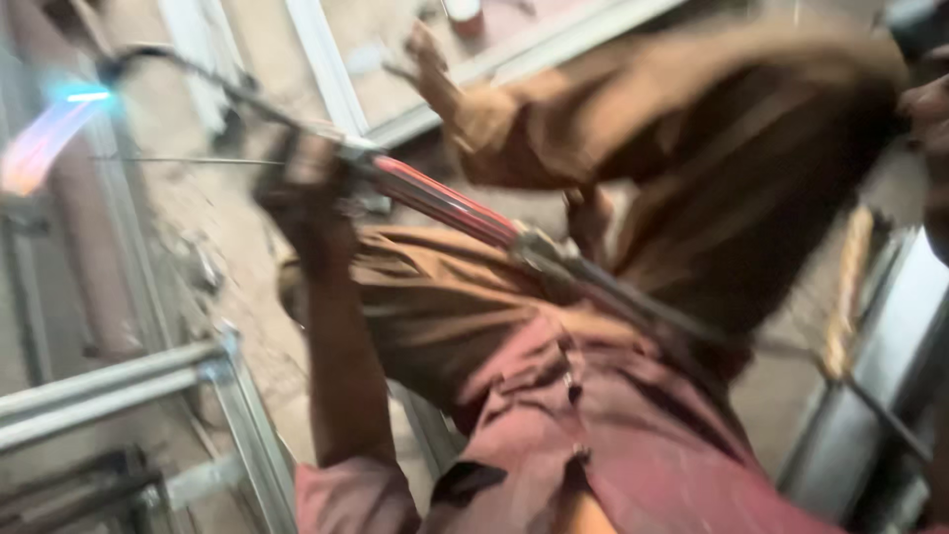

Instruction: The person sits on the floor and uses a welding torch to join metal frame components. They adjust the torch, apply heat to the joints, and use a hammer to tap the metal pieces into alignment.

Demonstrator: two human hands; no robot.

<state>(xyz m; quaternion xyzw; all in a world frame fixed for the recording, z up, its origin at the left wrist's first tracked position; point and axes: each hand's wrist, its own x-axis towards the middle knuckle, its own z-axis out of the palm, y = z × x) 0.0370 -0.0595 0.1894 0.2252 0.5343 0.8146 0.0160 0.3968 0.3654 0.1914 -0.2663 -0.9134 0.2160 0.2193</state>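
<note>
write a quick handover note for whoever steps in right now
Left hand: grip closed round the gas torch. Its flame is lit, blue at the tip, pointing into open air at upper left. A thin wire rod sticks out beside the same hand.
Right hand: probably the blurred patch at the right edge; its state cannot be told.
Metal frames lie on the floor below.
Done: torch alight.
Left: the flame touches no metal yet.

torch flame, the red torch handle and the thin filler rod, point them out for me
torch flame [54, 124], head view, on the blue-to-pink streak at upper left
red torch handle [435, 201], head view, on the middle of the red shaft
thin filler rod [188, 160], head view, on the bare wire left of the hand
</note>
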